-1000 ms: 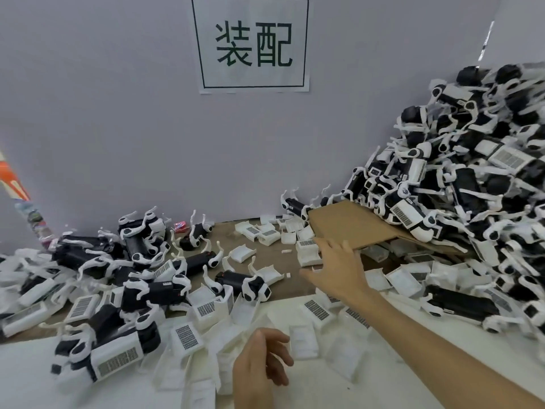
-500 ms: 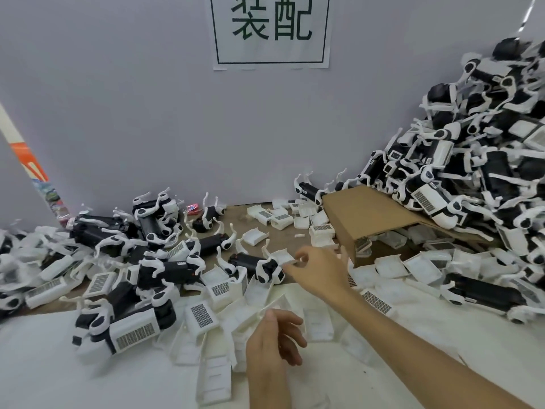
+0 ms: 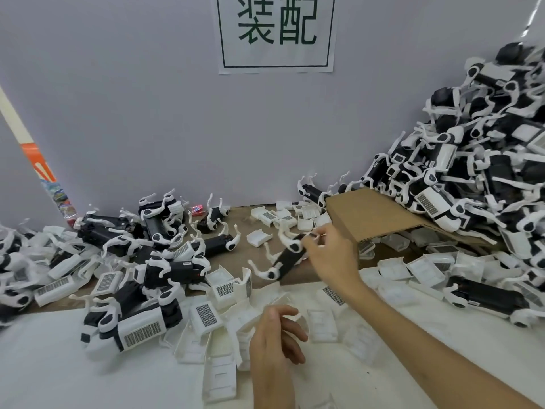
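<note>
The right hand point(image 3: 330, 255) pinches the top end of the toy dog point(image 3: 290, 258) up over the table point(image 3: 241, 261), its long body slanting down-left toward the nearer left hand point(image 3: 274, 338), whose loosely curled fingers hold nothing.

Right hand point(image 3: 330, 258) holds a black, white-legged toy body point(image 3: 290, 258); left hand point(image 3: 274, 335) hovers above white covers point(image 3: 206, 317).
</note>
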`<state>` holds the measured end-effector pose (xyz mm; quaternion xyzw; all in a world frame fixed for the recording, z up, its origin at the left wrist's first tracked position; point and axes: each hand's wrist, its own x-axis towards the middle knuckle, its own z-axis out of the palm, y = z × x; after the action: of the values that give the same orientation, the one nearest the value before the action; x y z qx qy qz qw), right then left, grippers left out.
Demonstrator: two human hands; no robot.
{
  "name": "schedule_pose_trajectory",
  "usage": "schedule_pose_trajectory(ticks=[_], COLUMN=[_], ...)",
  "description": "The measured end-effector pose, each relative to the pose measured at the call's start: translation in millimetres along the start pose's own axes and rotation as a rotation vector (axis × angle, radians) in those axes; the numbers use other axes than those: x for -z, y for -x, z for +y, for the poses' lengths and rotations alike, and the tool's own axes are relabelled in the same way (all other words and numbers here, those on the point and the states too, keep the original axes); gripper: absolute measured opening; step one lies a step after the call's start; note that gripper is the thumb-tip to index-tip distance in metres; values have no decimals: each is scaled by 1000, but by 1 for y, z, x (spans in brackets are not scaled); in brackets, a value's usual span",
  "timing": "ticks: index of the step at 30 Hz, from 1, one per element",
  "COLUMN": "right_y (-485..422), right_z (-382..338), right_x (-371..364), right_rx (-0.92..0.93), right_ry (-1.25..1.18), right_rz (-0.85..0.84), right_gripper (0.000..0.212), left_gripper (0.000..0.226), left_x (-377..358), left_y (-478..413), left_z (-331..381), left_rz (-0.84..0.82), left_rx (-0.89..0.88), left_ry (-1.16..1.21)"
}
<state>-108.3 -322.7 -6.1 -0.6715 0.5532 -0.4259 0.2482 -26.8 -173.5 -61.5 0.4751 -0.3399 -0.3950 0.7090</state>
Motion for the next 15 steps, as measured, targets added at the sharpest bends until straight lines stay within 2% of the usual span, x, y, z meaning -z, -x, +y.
schedule_pose_trajectory(ticks=[3,6,8,11,13,15], right_y=[8,29,44,73,92,104], right_z=[2,8,14,23,25,22], right_x=[35,68,84,98,99,92], right_rx=[-93,-214,-251,-271,-270,-259], right_ry=[-240,-592,-712,-778,-741,-674], right_rz=[44,-59,-149,-245,-306,-317], right_gripper=[9,24,37,57,54,45], left_gripper=[24,19,24,38,48,47], left_x=[0,-1,-2,2,3,3], left_y=[0,3,4,4,5,6], left_z=[-1,0,2,3,6,5], left_rz=[35,58,62,-45,-192,-295], left_rx=[-23,-33,-17,97,230,292], left_ry=[-5,50,102,163,162,138])
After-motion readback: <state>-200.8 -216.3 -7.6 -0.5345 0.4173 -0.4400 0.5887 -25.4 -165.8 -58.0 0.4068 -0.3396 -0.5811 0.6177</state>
